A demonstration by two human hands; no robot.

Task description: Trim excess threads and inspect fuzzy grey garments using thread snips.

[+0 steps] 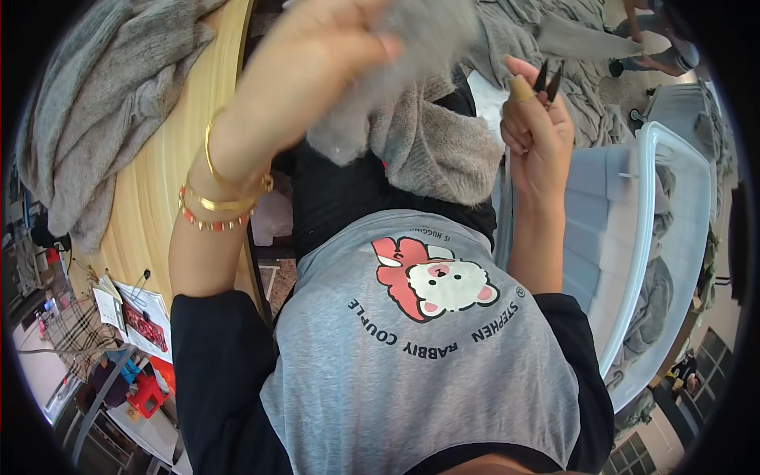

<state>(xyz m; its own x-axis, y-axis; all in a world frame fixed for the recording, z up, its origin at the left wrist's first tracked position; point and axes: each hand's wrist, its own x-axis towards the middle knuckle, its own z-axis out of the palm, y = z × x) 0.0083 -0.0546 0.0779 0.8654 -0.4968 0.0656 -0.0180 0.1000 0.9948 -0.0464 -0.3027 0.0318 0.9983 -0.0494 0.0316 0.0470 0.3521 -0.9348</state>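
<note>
Fuzzy grey knit [439,154] bunched over lap [336,190]

We record left hand [336,55], blurred, clamped on the knit and hiding part; right hand [538,131] closed around a dark two-pointed tool [555,84]. Outward: wood-grain bench [162,158] left, translucent plastic bin [645,214] right.

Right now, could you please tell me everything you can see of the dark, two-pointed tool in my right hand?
The dark tool shows two slim, blackish blades, perhaps metal, each tapering to a point, with a gap between them. They stick up from among the fingers of the right hand, toward the picture's top edge. That hand holds the tool and hides the rest, so its handle cannot be described. Grey fabric lies behind it in this view, though contact there cannot be judged.
</note>
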